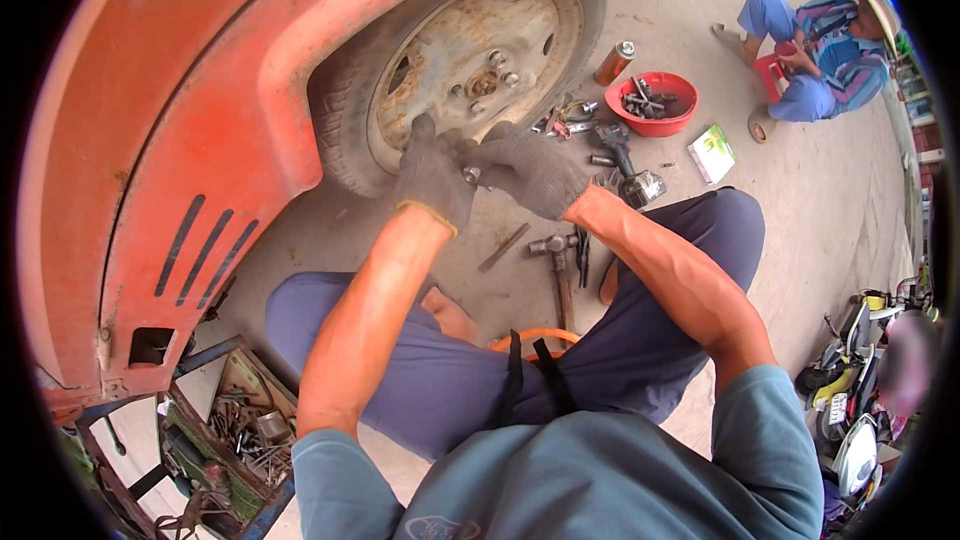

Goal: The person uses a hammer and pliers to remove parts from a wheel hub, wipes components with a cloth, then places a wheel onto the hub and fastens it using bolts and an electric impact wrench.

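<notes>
In front of the rusty, cream-coloured wheel (465,65), my two hands, both in dark grey work gloves, come together. Between them shows a small shiny metal piece (471,174), too small to name for sure. My left hand (436,175) is closed against it, its thumb side toward the rim. From the other side my right hand (535,170) curls its fingers in; what its fingertips grip is partly hidden. Several lug nuts or studs (497,60) show around the wheel's hub. The tyre (340,135) sits under the red fender (275,90).
Right of my hands lie a cordless impact wrench (632,172), loose hand tools (570,120), a red bowl (682,120) of metal parts and a can (615,60). A hammer (557,260) lies between my legs. A toolbox (235,420) stands lower left. Another person (820,50) sits far right.
</notes>
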